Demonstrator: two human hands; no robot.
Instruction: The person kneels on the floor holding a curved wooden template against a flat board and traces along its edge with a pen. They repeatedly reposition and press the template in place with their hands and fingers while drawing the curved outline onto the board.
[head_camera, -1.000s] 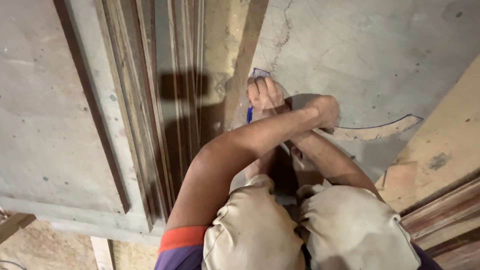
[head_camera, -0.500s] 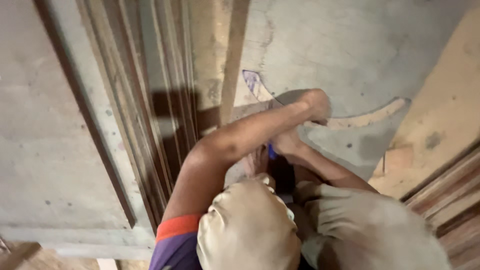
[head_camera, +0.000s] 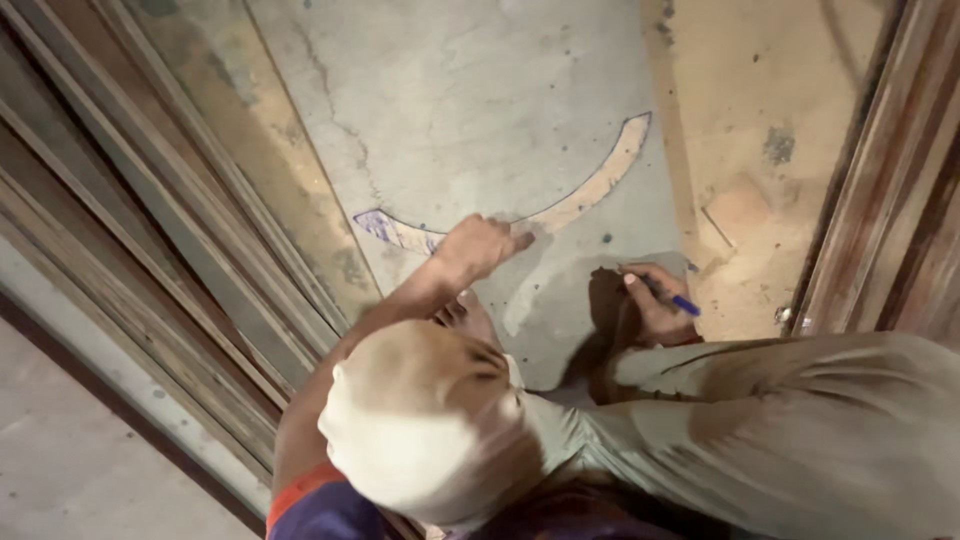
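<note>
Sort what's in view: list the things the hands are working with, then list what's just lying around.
In use:
- curved wooden strip, pressed flat by the left hand
- blue pen, gripped in the right hand
- grey board under the strip

Lying about:
- long moulded wooden strips on the left
- wooden mouldings on the right
- bare plywood sheet

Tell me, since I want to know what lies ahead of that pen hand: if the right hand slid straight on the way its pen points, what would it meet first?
The right hand holds a blue pen pointing rightward across the grey board. Going on, it would likely cross onto the bare tan board, then the stacked wooden mouldings, though depth is unclear.
</note>
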